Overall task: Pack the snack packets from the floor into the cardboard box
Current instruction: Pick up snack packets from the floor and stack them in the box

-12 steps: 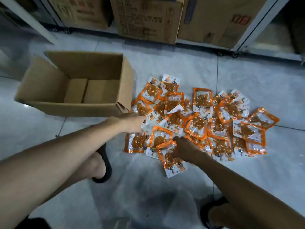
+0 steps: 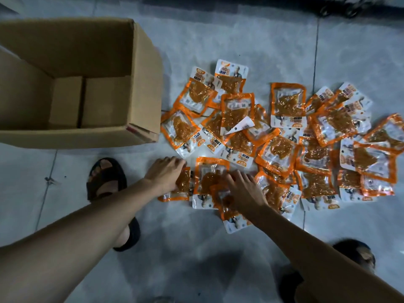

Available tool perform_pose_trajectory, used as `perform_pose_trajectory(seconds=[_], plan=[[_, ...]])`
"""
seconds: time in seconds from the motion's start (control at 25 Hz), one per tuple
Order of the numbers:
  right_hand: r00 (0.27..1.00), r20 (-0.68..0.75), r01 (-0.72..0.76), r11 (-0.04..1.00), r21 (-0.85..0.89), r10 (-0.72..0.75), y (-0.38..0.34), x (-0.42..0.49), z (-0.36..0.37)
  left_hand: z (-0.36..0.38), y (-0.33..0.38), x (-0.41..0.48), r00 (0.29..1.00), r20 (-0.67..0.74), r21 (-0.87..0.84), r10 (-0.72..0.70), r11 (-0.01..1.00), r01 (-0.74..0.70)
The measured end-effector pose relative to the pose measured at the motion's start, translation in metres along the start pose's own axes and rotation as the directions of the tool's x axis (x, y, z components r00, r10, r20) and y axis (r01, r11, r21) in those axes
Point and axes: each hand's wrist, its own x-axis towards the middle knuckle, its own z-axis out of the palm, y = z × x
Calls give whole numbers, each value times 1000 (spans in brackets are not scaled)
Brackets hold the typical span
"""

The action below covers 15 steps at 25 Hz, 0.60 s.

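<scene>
On glossy orange packets [image 2: 288, 104], left hand [image 2: 164, 172] rests fingers [image 2: 175, 161] together, right hand [image 2: 246, 190] fingers [image 2: 238, 176] spread

Left hand [image 2: 166, 172], right hand [image 2: 246, 190], both outstretched.

left hand [image 2: 165, 172] lower now, on the near-left packet [image 2: 183, 183]; right hand [image 2: 245, 190] flatter, fingers [image 2: 233, 177] over two front packets [image 2: 207, 171]

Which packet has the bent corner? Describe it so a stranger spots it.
Start at the open cardboard box; snack packets lie on the floor to its right. In the pile's left part one packet lies on top; it alone has a corner folded into a white triangle.
</scene>
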Motion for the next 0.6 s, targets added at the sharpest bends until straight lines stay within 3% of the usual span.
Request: perform_pose_trajectory(seconds=[0.08, 0.2, 0.44, 0.52, 0.6], plan=[[1000, -7, -28, 996, 87, 28, 1, 1, -7, 6, -3, 2, 999, -20, -9, -43, 999, 43], [998, -2, -59, 978, 200, 61, 3, 5, -25, 2, -8, -1, 995, 63, -41, -81, 996, 83], [984, 42, -178, 903, 391, 175, 2, -2, -89, -55, -17, -38, 984, 111, -36, -140, 989, 145], [981, 9, -181, 904, 387, 193, 1, -12, -122, -86, -14, -63, 988, 90, -58, -125, 990, 131], [961, -98, -176, 843, 509, 260, -4, -27, -161, -122, -7, -93, 994, 38, -171, -104, 979, 109]])
